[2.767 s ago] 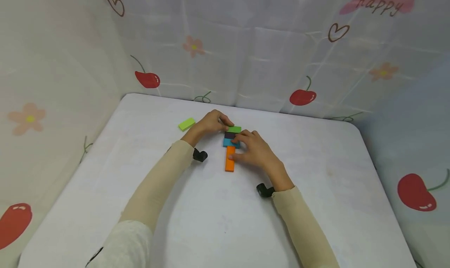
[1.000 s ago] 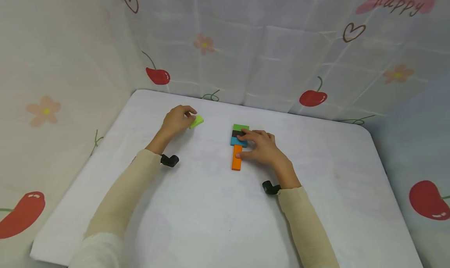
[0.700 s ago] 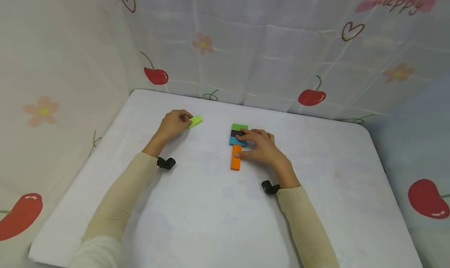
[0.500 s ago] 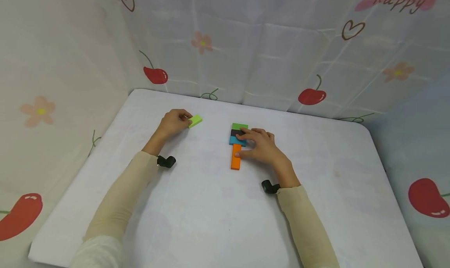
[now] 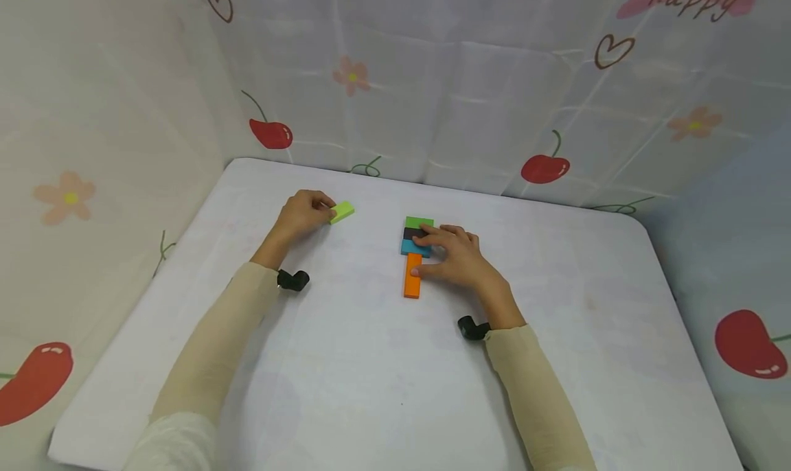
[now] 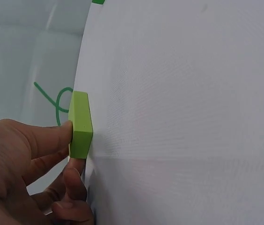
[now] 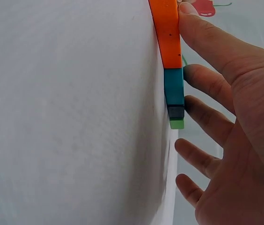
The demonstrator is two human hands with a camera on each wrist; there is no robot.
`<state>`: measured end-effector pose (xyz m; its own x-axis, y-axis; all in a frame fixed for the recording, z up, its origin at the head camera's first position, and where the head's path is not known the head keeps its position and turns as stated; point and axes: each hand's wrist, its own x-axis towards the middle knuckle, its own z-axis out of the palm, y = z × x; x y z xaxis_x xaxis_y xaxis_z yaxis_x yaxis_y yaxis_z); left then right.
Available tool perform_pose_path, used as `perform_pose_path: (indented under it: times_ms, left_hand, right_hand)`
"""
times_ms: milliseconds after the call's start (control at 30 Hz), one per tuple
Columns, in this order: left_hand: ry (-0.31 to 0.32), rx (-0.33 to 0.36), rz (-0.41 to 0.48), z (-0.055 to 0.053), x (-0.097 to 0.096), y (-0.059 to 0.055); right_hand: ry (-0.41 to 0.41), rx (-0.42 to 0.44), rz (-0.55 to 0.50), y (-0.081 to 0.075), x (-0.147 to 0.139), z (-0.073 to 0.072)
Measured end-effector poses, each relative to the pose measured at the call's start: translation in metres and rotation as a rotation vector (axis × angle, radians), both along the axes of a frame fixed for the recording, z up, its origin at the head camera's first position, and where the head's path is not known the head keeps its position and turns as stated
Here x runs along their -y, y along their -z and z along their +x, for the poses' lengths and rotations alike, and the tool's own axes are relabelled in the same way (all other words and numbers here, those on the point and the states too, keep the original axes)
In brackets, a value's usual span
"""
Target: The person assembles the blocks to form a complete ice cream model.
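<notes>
My left hand pinches a lime-green rectangular block at the back left; in the left wrist view the thumb presses one face of the block and fingers lie beneath it. My right hand rests its fingertips on a row of blocks, fingers spread. An upright orange block lies under the thumb. Beyond its end lie a blue block under the index finger, a black block touched by the middle finger, and a green block farthest back, all crosswise and side by side.
The white table has its back edge close behind the blocks. A pale curtain printed with cherries, flowers and hearts hangs around it. Black wrist cameras sit under both forearms.
The left hand has left the green block in the row, moved left, and taken hold of the lime-green block. The right hand stays on the row; the view has shifted slightly.
</notes>
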<state>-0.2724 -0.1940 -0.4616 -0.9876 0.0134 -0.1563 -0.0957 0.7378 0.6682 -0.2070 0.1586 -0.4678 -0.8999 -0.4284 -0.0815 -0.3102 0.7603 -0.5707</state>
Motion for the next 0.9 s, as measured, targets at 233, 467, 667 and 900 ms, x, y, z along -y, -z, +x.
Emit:
perform_pose_path:
  times_ms: [233,467,667,900]
  left_hand:
    - [-0.022,-0.006,-0.016,-0.01,-0.002,-0.002]
    - [-0.058,-0.004,-0.014,-0.024,-0.002,-0.002]
    - [-0.098,0.024,-0.001,-0.031,-0.003,-0.004]
    - [-0.099,0.045,-0.007,-0.034,-0.005,-0.004]
  right_hand:
    - [-0.007,0.01,0.007,-0.001,0.001,-0.001]
    - [0.0,0.0,0.006,-0.001,0.001,-0.001]
    - [-0.005,0.001,-0.001,0.0,0.001,-0.002]
    - [0.003,-0.012,0.019,0.001,0.001,-0.001]
